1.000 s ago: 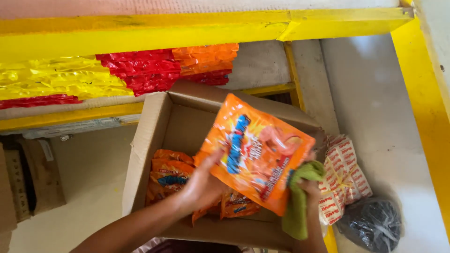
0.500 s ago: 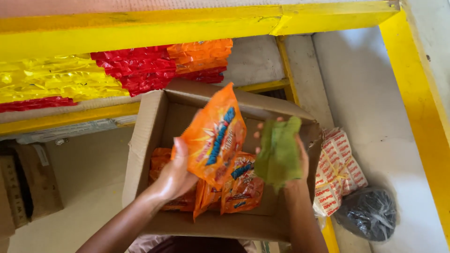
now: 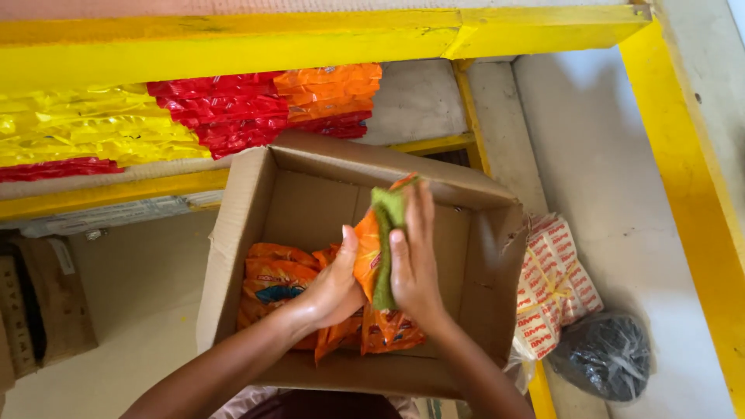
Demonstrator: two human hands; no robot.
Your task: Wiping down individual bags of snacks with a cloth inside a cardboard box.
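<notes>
The orange packet has turned edge-on (earlier face-up), green cloth now pressed against it.

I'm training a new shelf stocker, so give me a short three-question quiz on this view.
1. True or false: the cardboard box still holds orange packets.
2. What does the right hand press against the orange packet held by the left hand? A) green cloth B) sponge C) brush
3. Fill in: right of the box, by the red-and-white packets, lies a dark ____ bag.

Key: 1 true; 2 A, the green cloth; 3 plastic.
</notes>
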